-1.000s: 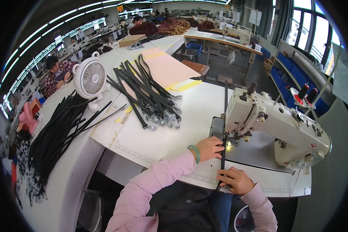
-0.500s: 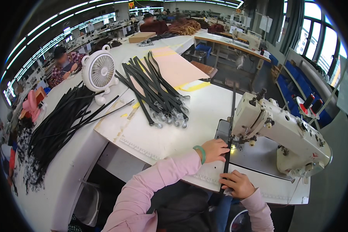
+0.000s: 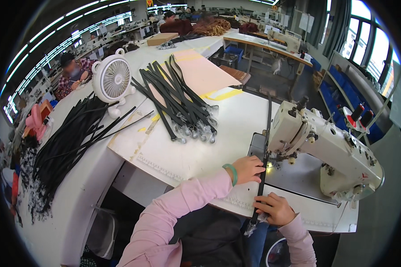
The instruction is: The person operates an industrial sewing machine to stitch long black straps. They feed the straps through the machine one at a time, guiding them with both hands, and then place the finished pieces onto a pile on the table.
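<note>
A long black strap runs under the head of the cream sewing machine and down past the table's front edge. My left hand, with a green bangle at the wrist, grips the strap's left edge just in front of the lit needle area. Closer to me, my right hand pinches the same strap near the table edge. Below its fingers hangs the strap's end, with a clear plastic-wrapped fitting. The needle and presser foot are mostly hidden by the machine head.
Several black straps with plastic-wrapped ends lie on the white table beyond my left hand. A larger bundle rests farther left, near a white fan. Thread spools stand behind the machine. A person sits at the far left.
The strap's wrapped end now shows below my right hand, where it was mostly hidden before. Both hands stay nearly in place. The whole view has shifted slightly.
</note>
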A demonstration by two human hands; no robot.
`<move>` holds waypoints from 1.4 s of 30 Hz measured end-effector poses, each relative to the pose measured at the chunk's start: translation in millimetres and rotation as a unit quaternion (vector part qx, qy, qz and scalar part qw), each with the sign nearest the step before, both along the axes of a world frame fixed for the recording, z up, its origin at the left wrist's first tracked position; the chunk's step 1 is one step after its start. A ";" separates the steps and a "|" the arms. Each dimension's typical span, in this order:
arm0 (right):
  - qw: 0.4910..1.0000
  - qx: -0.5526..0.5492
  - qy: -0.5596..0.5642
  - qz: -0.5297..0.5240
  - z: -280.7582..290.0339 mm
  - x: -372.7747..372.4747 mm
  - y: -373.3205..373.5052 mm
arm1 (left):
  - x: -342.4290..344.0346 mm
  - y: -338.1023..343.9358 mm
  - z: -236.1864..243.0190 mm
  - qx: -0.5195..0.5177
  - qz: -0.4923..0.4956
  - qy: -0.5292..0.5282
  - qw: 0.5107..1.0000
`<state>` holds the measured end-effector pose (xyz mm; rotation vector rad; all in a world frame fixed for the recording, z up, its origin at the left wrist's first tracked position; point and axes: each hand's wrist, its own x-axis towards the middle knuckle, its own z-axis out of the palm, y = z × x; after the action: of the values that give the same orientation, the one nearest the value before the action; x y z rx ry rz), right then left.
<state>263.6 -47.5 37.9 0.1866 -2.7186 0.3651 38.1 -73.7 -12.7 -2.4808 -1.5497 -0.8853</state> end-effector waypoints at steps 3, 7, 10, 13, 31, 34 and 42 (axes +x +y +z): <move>1.000 -0.005 -0.004 -0.004 1.1 -0.1 0.0 | 0.0 0.1 0.7 0.005 -0.006 -0.006 1.000; 1.000 -0.006 -0.001 -0.003 1.4 0.4 0.3 | -0.4 0.2 1.7 0.008 -0.012 -0.012 1.000; 1.000 -0.004 -0.001 -0.002 0.0 0.0 0.6 | -0.4 -1.2 1.8 0.008 -0.008 -0.014 1.000; 1.000 -0.012 -0.002 -0.004 -0.5 0.3 0.3 | -0.6 -2.5 3.2 0.012 -0.006 -0.011 1.000; 0.993 -0.101 -0.034 -0.046 -10.6 3.1 34.3 | 0.0 2.0 8.5 0.018 -0.014 -0.016 1.000; 0.993 -0.084 -0.048 -0.066 -10.3 0.0 40.9 | 0.2 3.1 7.8 0.042 -0.015 -0.002 0.999; 0.995 -0.058 -0.026 -0.083 -20.6 -12.8 61.4 | 1.7 -0.4 10.5 -0.009 -0.008 -0.053 0.999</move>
<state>250.8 13.9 17.3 -0.0826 -2.7292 0.4820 39.8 -74.1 -2.3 -2.5009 -1.5785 -1.0248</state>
